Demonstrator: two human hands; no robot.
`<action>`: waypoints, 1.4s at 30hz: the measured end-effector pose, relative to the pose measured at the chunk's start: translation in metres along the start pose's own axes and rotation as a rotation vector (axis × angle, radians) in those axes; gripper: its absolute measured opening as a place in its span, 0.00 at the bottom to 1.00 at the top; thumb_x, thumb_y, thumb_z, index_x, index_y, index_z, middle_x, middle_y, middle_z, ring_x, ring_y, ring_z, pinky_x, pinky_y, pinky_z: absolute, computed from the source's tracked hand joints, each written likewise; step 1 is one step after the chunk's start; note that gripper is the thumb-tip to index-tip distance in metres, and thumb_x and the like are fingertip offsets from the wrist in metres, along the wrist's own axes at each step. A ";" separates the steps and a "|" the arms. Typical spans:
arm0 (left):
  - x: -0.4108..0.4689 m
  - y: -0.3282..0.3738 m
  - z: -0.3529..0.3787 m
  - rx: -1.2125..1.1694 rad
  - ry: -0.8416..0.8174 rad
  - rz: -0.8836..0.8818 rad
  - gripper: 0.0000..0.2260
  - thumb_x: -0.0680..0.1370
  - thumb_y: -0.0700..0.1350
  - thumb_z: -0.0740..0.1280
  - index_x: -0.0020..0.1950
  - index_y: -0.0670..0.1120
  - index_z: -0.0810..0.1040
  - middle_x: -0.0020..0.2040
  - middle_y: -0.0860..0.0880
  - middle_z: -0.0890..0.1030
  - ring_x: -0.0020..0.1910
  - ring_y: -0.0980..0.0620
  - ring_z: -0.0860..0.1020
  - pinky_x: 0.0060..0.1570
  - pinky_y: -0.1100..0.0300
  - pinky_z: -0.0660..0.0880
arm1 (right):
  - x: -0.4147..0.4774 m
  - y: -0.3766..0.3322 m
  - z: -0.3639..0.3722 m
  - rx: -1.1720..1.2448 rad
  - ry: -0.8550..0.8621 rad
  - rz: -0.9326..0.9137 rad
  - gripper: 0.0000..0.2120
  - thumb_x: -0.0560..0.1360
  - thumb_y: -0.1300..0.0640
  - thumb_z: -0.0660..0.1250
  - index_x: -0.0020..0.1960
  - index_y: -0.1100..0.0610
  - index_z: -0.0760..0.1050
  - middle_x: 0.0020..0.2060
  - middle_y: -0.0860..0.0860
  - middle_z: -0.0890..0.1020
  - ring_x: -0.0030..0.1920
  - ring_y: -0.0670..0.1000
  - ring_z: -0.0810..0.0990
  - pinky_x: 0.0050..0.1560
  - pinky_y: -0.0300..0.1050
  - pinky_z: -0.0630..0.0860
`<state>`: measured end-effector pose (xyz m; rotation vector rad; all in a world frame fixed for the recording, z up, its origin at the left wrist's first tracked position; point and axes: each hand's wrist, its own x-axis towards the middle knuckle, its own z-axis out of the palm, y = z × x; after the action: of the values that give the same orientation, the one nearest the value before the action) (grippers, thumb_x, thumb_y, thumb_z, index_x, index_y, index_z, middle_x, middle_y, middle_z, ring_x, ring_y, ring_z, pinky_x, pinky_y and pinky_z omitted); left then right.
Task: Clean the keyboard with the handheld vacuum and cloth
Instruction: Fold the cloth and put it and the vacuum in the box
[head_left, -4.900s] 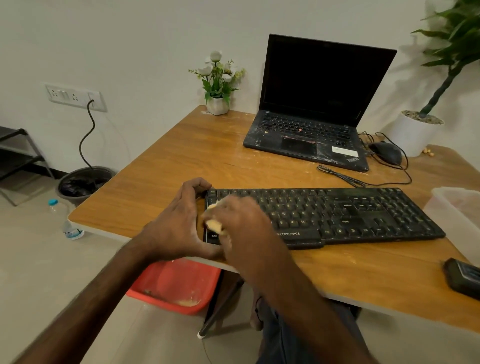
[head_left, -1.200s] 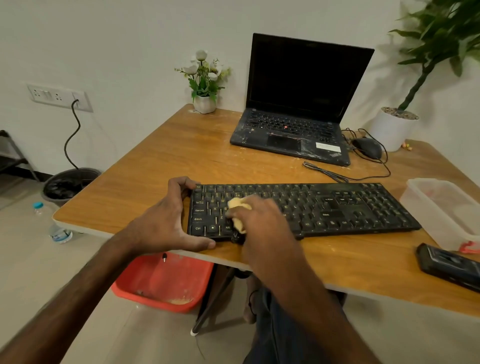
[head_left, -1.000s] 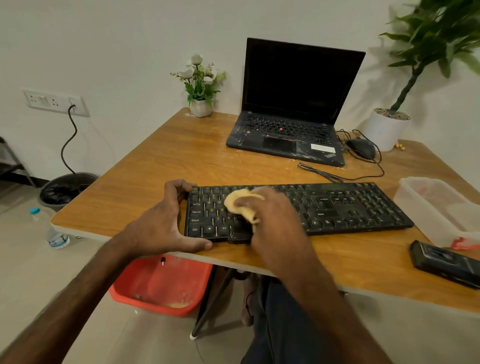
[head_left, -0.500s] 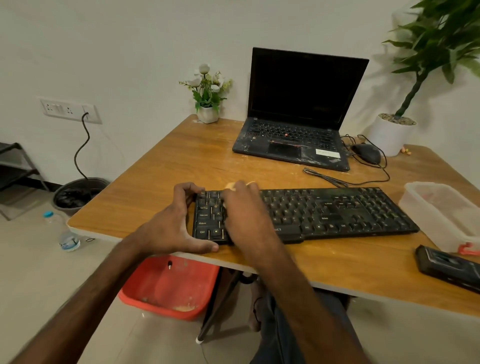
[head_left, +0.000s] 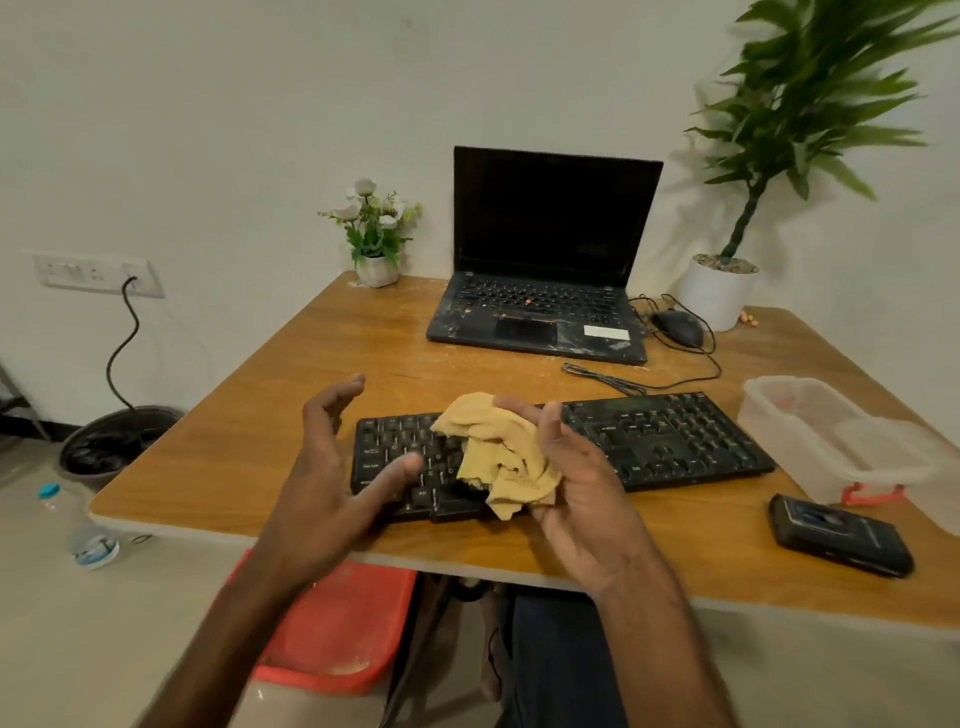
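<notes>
A wooden table (head_left: 291, 415) stands against the wall, a black keyboard (head_left: 660, 441) near its front edge. Behind it sit an open laptop (head_left: 540, 312), a mouse (head_left: 678, 327) with coiled cable (head_left: 608, 382), a small flower pot (head_left: 376, 270) and a white planter (head_left: 717, 296). At right lie a clear plastic container (head_left: 831, 441) and a black handheld device (head_left: 839, 540).

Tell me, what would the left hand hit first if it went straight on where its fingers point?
Likely the small white flower pot at the table's far edge. The left hand, open at the keyboard's left end, points that way over bare wood; depth is hard to judge.
</notes>
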<state>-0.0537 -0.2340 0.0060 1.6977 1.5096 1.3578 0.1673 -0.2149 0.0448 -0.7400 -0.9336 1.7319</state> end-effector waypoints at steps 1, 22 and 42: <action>0.000 0.013 0.012 -0.001 0.041 0.018 0.38 0.69 0.69 0.68 0.74 0.60 0.58 0.75 0.60 0.64 0.70 0.69 0.65 0.64 0.66 0.70 | -0.002 -0.003 -0.002 0.101 0.013 -0.021 0.19 0.79 0.49 0.60 0.64 0.58 0.77 0.58 0.58 0.83 0.56 0.56 0.82 0.45 0.47 0.82; 0.039 0.136 0.209 -0.756 0.055 -0.378 0.15 0.77 0.42 0.72 0.62 0.43 0.75 0.54 0.41 0.84 0.48 0.44 0.85 0.41 0.51 0.84 | -0.036 -0.043 -0.099 -0.517 0.495 -0.487 0.11 0.77 0.49 0.69 0.58 0.44 0.76 0.52 0.43 0.83 0.53 0.44 0.81 0.54 0.50 0.81; 0.047 0.161 0.232 -0.749 -0.339 -0.473 0.39 0.64 0.56 0.76 0.72 0.49 0.65 0.55 0.45 0.83 0.44 0.51 0.85 0.39 0.59 0.82 | -0.056 -0.092 -0.141 -0.109 0.537 -0.370 0.15 0.83 0.61 0.56 0.58 0.52 0.81 0.50 0.51 0.86 0.54 0.52 0.84 0.49 0.47 0.80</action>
<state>0.2193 -0.1760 0.0704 0.9563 0.9428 1.1025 0.3443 -0.2133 0.0538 -0.9730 -0.7338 1.0861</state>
